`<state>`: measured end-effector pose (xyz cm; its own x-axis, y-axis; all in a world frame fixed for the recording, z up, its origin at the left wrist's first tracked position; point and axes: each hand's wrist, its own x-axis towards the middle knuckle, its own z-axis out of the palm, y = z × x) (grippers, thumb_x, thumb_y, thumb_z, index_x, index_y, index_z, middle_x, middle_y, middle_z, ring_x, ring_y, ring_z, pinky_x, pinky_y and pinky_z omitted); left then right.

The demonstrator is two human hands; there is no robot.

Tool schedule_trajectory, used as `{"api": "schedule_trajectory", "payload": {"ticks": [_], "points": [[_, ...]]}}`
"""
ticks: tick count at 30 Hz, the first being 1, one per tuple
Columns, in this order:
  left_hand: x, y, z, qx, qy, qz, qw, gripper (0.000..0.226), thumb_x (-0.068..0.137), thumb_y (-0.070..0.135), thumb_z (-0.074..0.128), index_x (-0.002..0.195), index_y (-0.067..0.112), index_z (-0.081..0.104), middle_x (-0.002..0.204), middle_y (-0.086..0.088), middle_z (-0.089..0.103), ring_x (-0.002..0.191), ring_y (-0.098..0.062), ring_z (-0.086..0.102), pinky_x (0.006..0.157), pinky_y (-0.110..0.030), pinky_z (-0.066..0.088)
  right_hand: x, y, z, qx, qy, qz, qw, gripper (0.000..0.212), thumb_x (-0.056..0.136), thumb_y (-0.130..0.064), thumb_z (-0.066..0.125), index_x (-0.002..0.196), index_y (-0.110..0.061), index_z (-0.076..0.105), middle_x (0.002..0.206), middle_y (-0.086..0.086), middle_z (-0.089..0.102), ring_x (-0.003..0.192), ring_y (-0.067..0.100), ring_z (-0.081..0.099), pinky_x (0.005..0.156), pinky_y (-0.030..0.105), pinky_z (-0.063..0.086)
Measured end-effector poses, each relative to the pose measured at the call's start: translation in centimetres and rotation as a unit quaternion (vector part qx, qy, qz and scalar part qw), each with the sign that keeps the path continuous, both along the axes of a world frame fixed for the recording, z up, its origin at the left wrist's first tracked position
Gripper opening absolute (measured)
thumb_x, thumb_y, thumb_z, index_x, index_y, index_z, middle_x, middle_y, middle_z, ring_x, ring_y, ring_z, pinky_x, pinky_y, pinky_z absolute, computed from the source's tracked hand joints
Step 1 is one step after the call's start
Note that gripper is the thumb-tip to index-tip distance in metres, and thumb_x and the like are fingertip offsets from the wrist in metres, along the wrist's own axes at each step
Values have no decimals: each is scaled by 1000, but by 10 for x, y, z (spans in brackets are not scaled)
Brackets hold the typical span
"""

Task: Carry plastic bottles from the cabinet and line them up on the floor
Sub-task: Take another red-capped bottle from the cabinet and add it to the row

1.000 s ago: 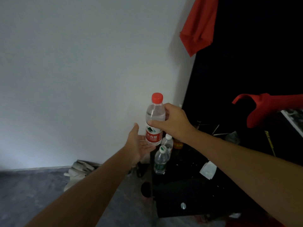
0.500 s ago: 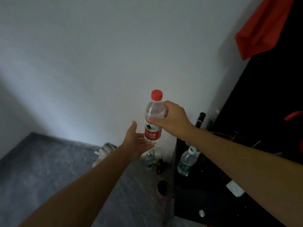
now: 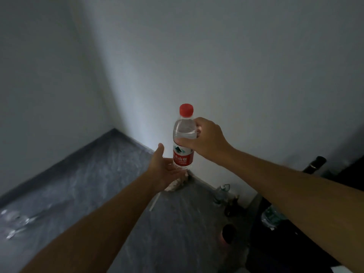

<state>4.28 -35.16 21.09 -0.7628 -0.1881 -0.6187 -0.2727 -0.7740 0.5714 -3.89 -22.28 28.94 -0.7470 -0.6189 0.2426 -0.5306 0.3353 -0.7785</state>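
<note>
A clear plastic bottle (image 3: 183, 140) with a red cap and red label stands upright in the air before the white wall. My right hand (image 3: 206, 140) grips its upper body from the right. My left hand (image 3: 164, 168) lies palm up, fingers straight, under the bottle's base and touches it. At the lower right is the dark cabinet (image 3: 295, 251), where a green-labelled bottle (image 3: 272, 215) shows beside my right forearm. Blurred clear bottles (image 3: 17, 219) are on the grey floor at the far left.
Along the wall base on the floor sit a crumpled white cloth (image 3: 176, 184), a small clear bottle (image 3: 221, 194), a dark little bottle (image 3: 232, 205) and a round pinkish object (image 3: 228, 235). A dark glass bottle neck (image 3: 315, 163) rises by the cabinet. A white stick (image 3: 153, 203) lies on the floor.
The view has swung left: the cabinet and red cloths have slid off to the right, and the room corner and more floor have come in. Both hands keep the bottle as before.
</note>
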Motion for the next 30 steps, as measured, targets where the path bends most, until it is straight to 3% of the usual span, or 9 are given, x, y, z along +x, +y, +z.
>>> {"api": "schedule_trajectory", "payload": {"ticks": [2, 5, 8, 14, 23, 30], "points": [[21, -26, -1, -5, 9, 20, 1000, 94, 85, 71, 36, 137, -7, 36, 126, -29, 55, 111, -41, 57, 86, -47, 52, 14, -28, 2, -1, 5, 22, 1000, 40, 71, -40, 80, 97, -28, 52, 85, -21, 56, 68, -7, 55, 58, 5, 37], [57, -64, -2, -16, 16, 44, 999, 95, 84, 73, 34, 130, -9, 43, 119, -29, 60, 108, -41, 60, 88, -48, 52, 41, -70, 2, 0, 10, 62, 998, 40, 71, -40, 80, 97, -26, 53, 85, -18, 58, 71, -5, 57, 60, 7, 40], [94, -100, 0, -28, 3, 85, 996, 86, 86, 71, 35, 106, -10, 52, 94, -30, 69, 86, -40, 69, 65, -43, 58, 71, -113, 1, 2, 19, 97, 995, 41, 72, -40, 80, 100, -22, 56, 91, -12, 61, 74, -1, 59, 62, 8, 42], [167, -164, 3, -55, -19, 142, 988, 80, 88, 68, 36, 98, -10, 51, 103, -30, 62, 97, -40, 62, 72, -45, 54, 134, -191, -2, -9, 11, 152, 988, 46, 71, -41, 80, 105, -18, 59, 93, -10, 63, 80, 5, 62, 64, 10, 43], [258, -242, 9, -53, -25, 248, 967, 81, 89, 66, 35, 109, -12, 50, 105, -30, 63, 99, -39, 63, 85, -46, 52, 211, -291, 4, -10, -5, 231, 973, 44, 68, -41, 82, 100, -17, 62, 92, -7, 68, 79, 6, 66, 67, 21, 53], [313, -289, 13, -54, -16, 331, 942, 77, 90, 64, 35, 103, -10, 52, 111, -30, 61, 104, -40, 61, 86, -46, 51, 254, -359, 11, 0, 4, 326, 945, 43, 72, -36, 81, 104, -15, 60, 93, -6, 67, 76, 0, 62, 57, 5, 43]]}}
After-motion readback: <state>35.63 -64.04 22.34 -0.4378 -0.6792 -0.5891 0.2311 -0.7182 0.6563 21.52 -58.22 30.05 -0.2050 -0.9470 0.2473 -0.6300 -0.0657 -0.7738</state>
